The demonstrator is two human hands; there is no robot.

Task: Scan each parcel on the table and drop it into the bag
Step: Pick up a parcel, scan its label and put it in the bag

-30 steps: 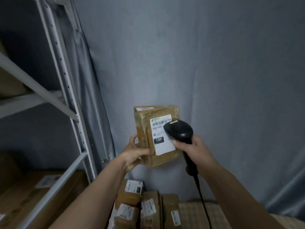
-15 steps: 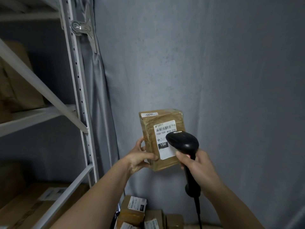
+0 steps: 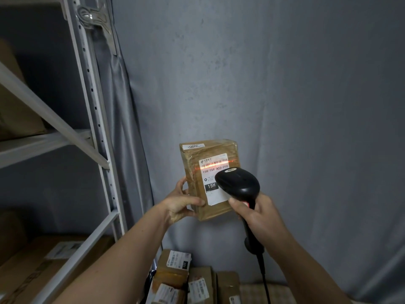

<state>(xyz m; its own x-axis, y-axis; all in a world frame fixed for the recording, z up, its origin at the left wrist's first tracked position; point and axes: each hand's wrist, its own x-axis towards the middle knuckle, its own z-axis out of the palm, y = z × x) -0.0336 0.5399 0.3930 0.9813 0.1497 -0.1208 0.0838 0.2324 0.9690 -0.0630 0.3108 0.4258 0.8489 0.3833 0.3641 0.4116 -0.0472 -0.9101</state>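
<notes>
My left hand (image 3: 180, 205) holds a brown taped parcel (image 3: 192, 170) upright by its lower left edge, its white shipping label facing me. My right hand (image 3: 260, 218) grips the handle of a black corded barcode scanner (image 3: 237, 182), whose head sits just in front of the label's right side. A red scan line lies across the barcode near the top of the label. Several more labelled brown parcels (image 3: 192, 281) lie on the table below my arms. No bag is in view.
A grey metal shelf rack (image 3: 92, 119) stands on the left, with cardboard boxes (image 3: 41, 264) on its lower level. A grey curtain (image 3: 295, 106) hangs close behind the parcel. The scanner's black cable (image 3: 266, 284) hangs down over the table's chequered cloth.
A red scan line now shines across the parcel's barcode. The parcel and scanner have stayed close together while my view tilted up, leaving less of the table visible.
</notes>
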